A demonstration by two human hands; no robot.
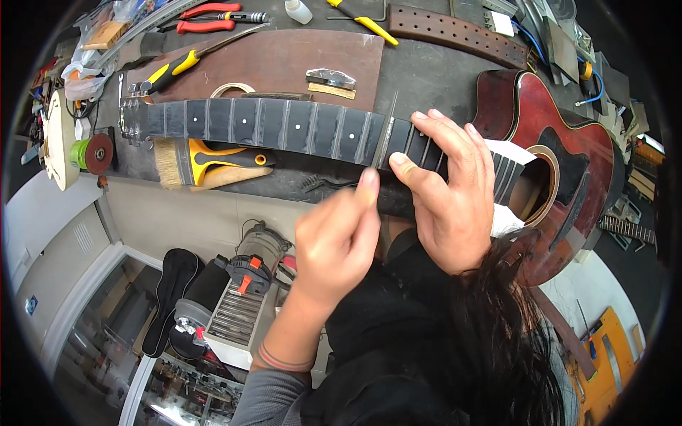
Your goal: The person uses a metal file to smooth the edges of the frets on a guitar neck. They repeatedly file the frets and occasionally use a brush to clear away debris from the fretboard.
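An acoustic guitar with a dark red body (600, 135) lies across the bench, its neck stretching left to the headstock (133, 119). Grey tape-like strips cover much of the black fretboard (273, 128) between the frets. A thin metal strip (387, 135), which looks like a narrow file, lies crosswise on the fretboard. My left hand (334, 241), slightly blurred, is closed with thumb and fingertips at the strip's near end. My right hand (455, 188) rests on the fretboard just right of the strip, fingers stretched out and thumb beside the strip. White paper (508, 153) lies under the strings' end near the soundhole.
A yellow-black brush (220, 160) lies below the neck. Beyond it are a brown board (284, 60), a yellow-handled tool (174, 71), red pliers (206, 27) and a perforated brown bar (455, 34). A grinding disc (98, 153) sits left; a vacuum (259, 248) stands below.
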